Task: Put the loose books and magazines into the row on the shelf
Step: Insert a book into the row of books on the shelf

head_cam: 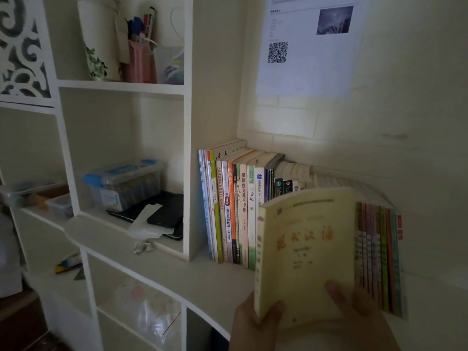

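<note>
You are gripping a yellow book (306, 252) with one hand (255, 323), which one unclear, fingers (336, 291) curled round it. It is hiding part of the row (235, 211) on the shelf (202, 279); the other hand is out of view.

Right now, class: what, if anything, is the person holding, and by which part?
A hand grips the yellow book at its bottom edge, near the spine. Which hand it is cannot be told.

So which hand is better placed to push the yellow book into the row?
Probably the left hand: it grips the yellow book by its spine edge, nearest the upright row. The right hand only pinches the cover, beside the coloured spines.
</note>
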